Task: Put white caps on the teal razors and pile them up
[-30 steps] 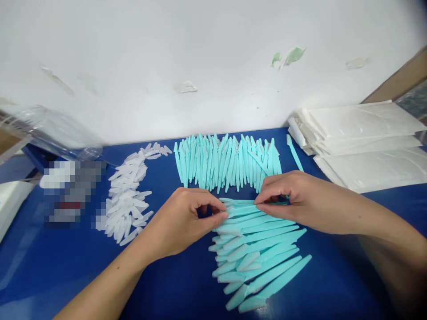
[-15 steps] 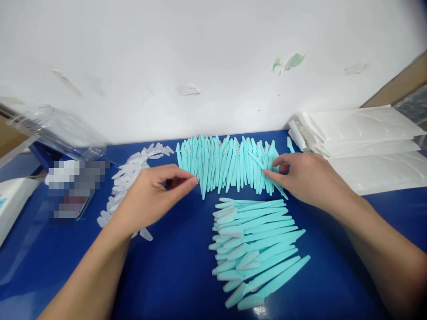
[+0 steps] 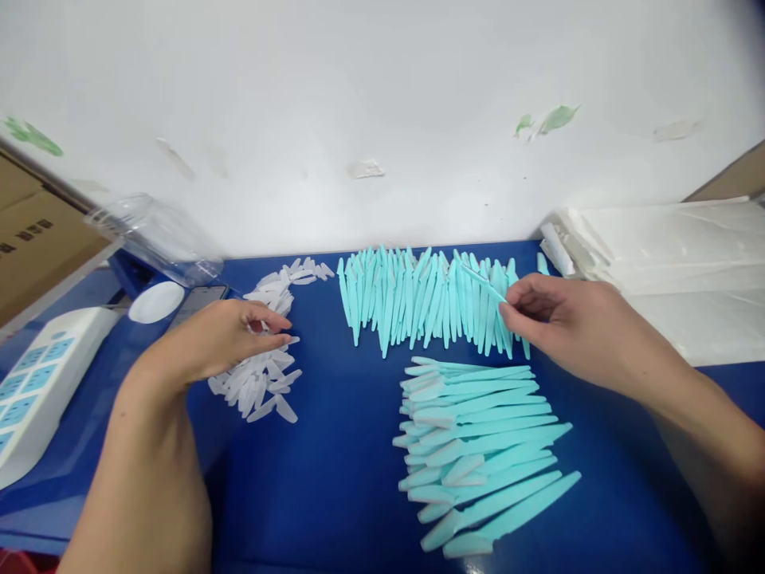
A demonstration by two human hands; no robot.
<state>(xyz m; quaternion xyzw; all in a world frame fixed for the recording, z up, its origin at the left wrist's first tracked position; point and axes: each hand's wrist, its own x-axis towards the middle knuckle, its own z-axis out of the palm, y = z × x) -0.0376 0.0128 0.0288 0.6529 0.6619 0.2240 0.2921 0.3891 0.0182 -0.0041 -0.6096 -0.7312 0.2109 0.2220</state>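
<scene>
Between its thumb and fingers my right hand point(image 3: 543, 315) pinches a turquoise eyebrow razor point(image 3: 485, 284), its blade end pointing up and left over the back row. That row of turquoise eyebrow razors point(image 3: 412, 299) stretches along the wall with handles toward me. My left hand point(image 3: 239, 335) hovers at the heap of translucent white blade caps point(image 3: 260, 383), thumb and index finger slightly apart and nothing visible between them. Nearer to me lies a second stack of turquoise razors point(image 3: 490, 446), placed sideways with pale caps over their left ends.
At the back right are clear plastic bags point(image 3: 675, 247). On the left lie a clear plastic jar point(image 3: 164, 243), a white round lid point(image 3: 156, 302), a phone point(image 3: 200, 299) and a white power strip point(image 3: 60, 367). A cardboard box point(image 3: 41, 231) stands beyond the blue table point(image 3: 335, 478).
My left hand has moved left, from the back razor row to the caps. My right hand has drawn slightly back with the razor. The view has shifted left.
</scene>
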